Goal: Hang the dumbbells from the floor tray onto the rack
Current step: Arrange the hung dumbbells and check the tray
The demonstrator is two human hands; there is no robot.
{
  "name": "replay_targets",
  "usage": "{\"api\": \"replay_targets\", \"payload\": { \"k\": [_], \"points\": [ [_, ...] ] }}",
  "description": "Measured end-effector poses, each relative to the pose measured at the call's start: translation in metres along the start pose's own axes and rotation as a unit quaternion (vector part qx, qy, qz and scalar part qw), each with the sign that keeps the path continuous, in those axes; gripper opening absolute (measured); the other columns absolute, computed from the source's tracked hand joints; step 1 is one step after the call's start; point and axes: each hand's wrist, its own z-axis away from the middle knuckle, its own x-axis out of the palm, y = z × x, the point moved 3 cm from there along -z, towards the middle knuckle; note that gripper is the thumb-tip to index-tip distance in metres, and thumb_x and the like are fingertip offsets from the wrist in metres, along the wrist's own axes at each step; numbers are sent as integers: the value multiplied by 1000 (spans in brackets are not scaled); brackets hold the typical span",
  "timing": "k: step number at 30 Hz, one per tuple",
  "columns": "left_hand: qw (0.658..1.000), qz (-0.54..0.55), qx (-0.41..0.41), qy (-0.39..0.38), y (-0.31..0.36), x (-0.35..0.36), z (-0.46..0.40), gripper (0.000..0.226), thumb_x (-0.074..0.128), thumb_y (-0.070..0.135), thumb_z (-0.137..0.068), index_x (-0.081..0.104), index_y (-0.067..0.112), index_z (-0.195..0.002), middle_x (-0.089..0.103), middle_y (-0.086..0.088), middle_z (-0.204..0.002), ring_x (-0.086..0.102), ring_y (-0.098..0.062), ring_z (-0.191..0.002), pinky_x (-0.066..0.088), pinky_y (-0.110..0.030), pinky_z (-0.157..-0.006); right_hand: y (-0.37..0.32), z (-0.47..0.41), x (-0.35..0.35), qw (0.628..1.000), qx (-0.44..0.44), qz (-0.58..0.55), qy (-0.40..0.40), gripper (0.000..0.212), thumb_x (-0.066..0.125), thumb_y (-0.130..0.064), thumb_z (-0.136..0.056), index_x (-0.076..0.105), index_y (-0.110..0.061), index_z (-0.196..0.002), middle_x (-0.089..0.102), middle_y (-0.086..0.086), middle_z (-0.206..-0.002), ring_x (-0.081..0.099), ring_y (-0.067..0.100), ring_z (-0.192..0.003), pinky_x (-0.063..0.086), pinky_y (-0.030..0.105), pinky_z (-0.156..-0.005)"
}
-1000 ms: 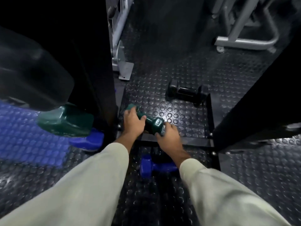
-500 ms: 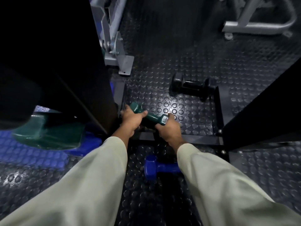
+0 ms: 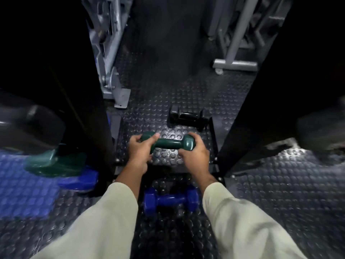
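Head view: I see left hand (image 3: 139,150) and right hand (image 3: 194,156) each gripping one end of the green dumbbell (image 3: 168,143) over the floor tray (image 3: 213,135). Black dumbbell (image 3: 187,118) lies in the tray; blue dumbbell (image 3: 170,200) lies nearer me.

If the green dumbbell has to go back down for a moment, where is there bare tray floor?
Bare studded floor lies under the green dumbbell, between the left hand and right hand, and left of the black dumbbell. The far right corner of the tray is crowded. The blue dumbbell lies nearer, outside its front bar.

Green dumbbell (image 3: 168,143) in both hands
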Motion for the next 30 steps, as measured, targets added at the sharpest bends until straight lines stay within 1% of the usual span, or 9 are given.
{"api": "replay_targets", "payload": {
  "k": [5, 7, 10, 13, 17, 22, 25, 27, 30],
  "points": [
    [993, -45, 88, 70, 37, -12, 58, 55, 96, 35, -61, 60, 31, -102, 72, 3, -100, 72, -23, -84, 64, -48, -79, -43, 37, -46, 999, -48, -10, -5, 72, 81, -15, -73, 58, -48, -132, 73, -12, -95, 70, 4, -76, 61, 24, -72],
    [987, -69, 116, 81, 52, -14, 87, 48, 94, 26, -64, 58, 35, -93, 74, 1, -93, 73, -24, -75, 65, -49, -71, -60, 50, -70, 998, -64, -19, -4, 72, 82, -17, -70, 59, -49, -131, 73, -13, -93, 72, 7, -78, 63, 32, -76],
    [982, -78, 153, 79, 71, -16, 132, 40, 93, 23, -71, 59, 36, -89, 74, 5, -91, 72, -17, -74, 61, -34, -62, -85, 78, -107, 996, -77, -33, 1, 74, 86, -12, -67, 62, -45, -129, 73, -11, -93, 72, 11, -76, 60, 22, -66],
    [975, -69, 192, 83, 85, -20, 175, 42, 93, 27, -73, 62, 40, -100, 71, 3, -105, 69, -14, -84, 45, -20, -59, -100, 110, -138, 994, -95, -46, 19, 79, 89, -10, -63, 64, -45, -128, 75, -7, -97, 74, 13, -82, 60, 21, -67],
    [971, -47, 221, 80, 95, -26, 222, 45, 93, 35, -69, 61, 45, -99, 69, 2, -112, 67, -15, -88, 52, -27, -75, -113, 155, -175, 993, -96, -70, 16, 88, 89, -9, -68, 56, -43, -142, 73, -14, -101, 72, 3, -85, 58, 15, -70],
    [967, -1, 252, 49, 95, -31, 256, 48, 89, 53, -56, 60, 62, -93, 72, 6, -108, 73, -13, -91, 62, -43, -87, -115, 201, -206, 985, -93, -145, 7, 97, 94, -20, -63, 52, -27, -150, 75, -11, -111, 76, 8, -94, 65, 38, -83],
    [963, 37, 268, 7, 101, -31, 275, 55, 88, 57, -56, 67, 53, -107, 75, 5, -108, 75, -14, -94, 64, -47, -86, -118, 224, -230, 955, -54, -288, -54, 71, 86, -4, -78, 57, -14, -142, 73, 10, -122, 77, 25, -99, 64, 49, -87],
    [963, 62, 261, -29, 106, -30, 291, 49, 92, 39, -72, 70, 41, -116, 75, 5, -108, 76, -16, -93, 65, -47, -80, -115, 237, -248, 920, -41, -373, -111, 58, 77, 2, -86, 58, -13, -139, 70, 22, -127, 74, 37, -106, 60, 53, -94],
    [961, 89, 249, -83, 108, -22, 301, 45, 85, 23, -86, 70, 28, -128, 75, 3, -112, 76, -16, -93, 66, -41, -73, -104, 252, -271, 874, -36, -449, -184, 55, 67, 0, -93, 55, -12, -145, 66, 26, -134, 66, 46, -119, 57, 52, -100]
  ]
}}
